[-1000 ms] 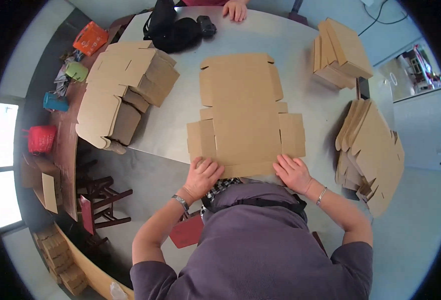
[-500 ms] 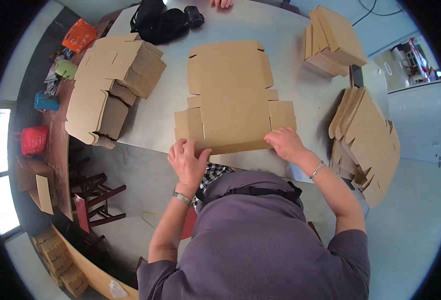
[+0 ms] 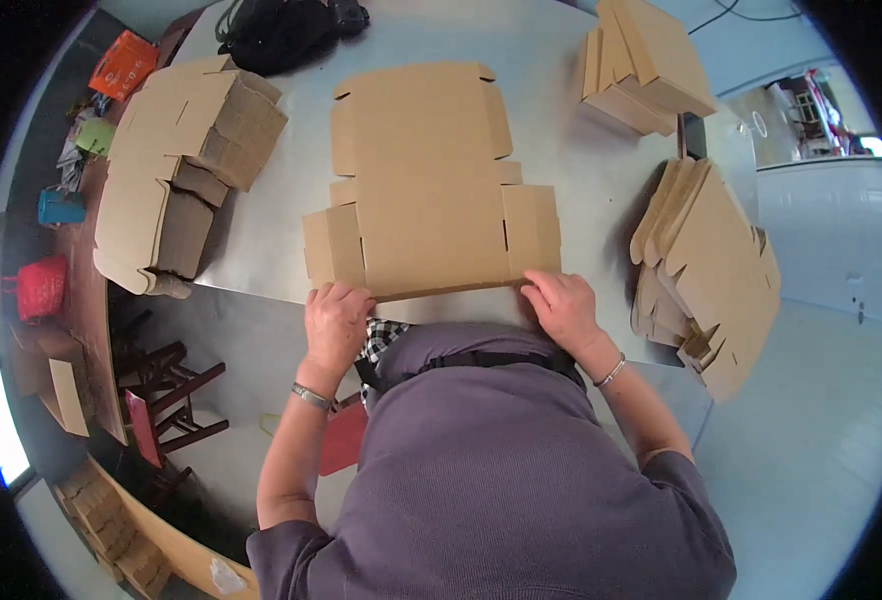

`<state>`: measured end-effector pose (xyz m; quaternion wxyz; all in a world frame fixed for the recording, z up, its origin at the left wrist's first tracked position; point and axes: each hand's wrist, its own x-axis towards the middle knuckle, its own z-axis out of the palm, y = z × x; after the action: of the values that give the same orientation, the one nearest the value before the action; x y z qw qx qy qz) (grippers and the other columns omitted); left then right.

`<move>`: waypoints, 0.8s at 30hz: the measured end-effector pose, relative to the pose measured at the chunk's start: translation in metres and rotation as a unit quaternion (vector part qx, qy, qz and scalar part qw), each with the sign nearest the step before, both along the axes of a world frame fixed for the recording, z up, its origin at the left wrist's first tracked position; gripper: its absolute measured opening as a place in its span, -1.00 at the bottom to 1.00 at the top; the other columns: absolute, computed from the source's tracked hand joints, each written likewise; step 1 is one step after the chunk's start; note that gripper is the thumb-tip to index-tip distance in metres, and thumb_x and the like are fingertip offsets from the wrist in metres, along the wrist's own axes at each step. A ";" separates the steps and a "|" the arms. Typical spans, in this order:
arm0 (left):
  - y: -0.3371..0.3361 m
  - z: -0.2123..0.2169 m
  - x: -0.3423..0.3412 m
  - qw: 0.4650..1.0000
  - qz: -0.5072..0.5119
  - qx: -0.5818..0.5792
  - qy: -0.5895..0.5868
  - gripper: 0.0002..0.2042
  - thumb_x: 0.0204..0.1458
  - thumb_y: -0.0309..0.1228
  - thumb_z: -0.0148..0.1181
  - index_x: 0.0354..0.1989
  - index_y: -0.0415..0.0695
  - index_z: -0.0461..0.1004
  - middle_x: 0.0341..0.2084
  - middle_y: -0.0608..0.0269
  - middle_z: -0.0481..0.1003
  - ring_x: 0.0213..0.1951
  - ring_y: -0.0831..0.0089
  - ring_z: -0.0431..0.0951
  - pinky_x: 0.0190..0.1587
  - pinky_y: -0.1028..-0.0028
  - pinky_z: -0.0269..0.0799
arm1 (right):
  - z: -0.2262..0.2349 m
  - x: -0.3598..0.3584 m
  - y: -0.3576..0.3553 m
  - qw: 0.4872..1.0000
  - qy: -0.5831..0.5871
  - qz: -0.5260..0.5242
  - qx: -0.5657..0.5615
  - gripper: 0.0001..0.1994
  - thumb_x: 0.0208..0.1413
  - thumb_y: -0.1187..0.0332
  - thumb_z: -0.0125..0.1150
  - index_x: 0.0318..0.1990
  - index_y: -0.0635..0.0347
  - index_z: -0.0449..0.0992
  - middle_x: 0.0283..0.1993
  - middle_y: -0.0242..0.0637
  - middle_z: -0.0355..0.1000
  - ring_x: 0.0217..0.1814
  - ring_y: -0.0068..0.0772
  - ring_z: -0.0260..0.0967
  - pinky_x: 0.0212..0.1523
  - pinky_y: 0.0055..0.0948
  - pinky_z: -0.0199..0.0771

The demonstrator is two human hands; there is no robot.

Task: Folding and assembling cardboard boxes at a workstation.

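An unfolded brown cardboard box blank (image 3: 431, 190) lies on the metal table in front of me, its slotted side flaps spread out flat. Along its near edge runs a narrow strip, bent up. My left hand (image 3: 336, 325) grips this edge at the left corner, fingers curled over the cardboard. At the right end of the same edge, my right hand (image 3: 563, 310) pinches the cardboard between thumb and fingers. The undersides of both grips are hidden.
Stacked cardboard blanks stand at the left (image 3: 156, 130) and right (image 3: 726, 275) of the metal table (image 3: 551, 160). Several folded boxes (image 3: 651, 65) are piled at the far right. A black bag (image 3: 281, 35) lies at the far edge. Wooden stools (image 3: 176, 400) stand on the floor at left.
The whole view has shifted, so things sit farther left. My left hand's thumb has closed in towards its fingers at the edge. The near strip shows thinner. Another person's hand has left the top edge.
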<state>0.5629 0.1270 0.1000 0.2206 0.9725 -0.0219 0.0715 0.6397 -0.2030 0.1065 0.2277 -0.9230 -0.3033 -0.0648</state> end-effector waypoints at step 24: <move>0.009 -0.005 -0.029 0.958 0.236 -0.159 0.025 -0.79 -0.11 -0.45 0.31 -0.25 -0.13 0.53 -0.41 0.16 0.51 -0.35 0.17 0.52 -0.31 0.31 0.45 | -0.017 -0.006 0.025 0.998 -0.029 0.055 0.010 -0.69 -0.03 0.55 0.15 -0.06 0.20 0.50 -0.17 -0.14 0.50 -0.20 -0.13 0.48 -0.21 -0.29 0.53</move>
<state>0.5342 0.1364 0.0947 0.3494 0.9039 0.2257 0.0997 0.6336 -0.1780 0.0896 0.2309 -0.9003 -0.3597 -0.0816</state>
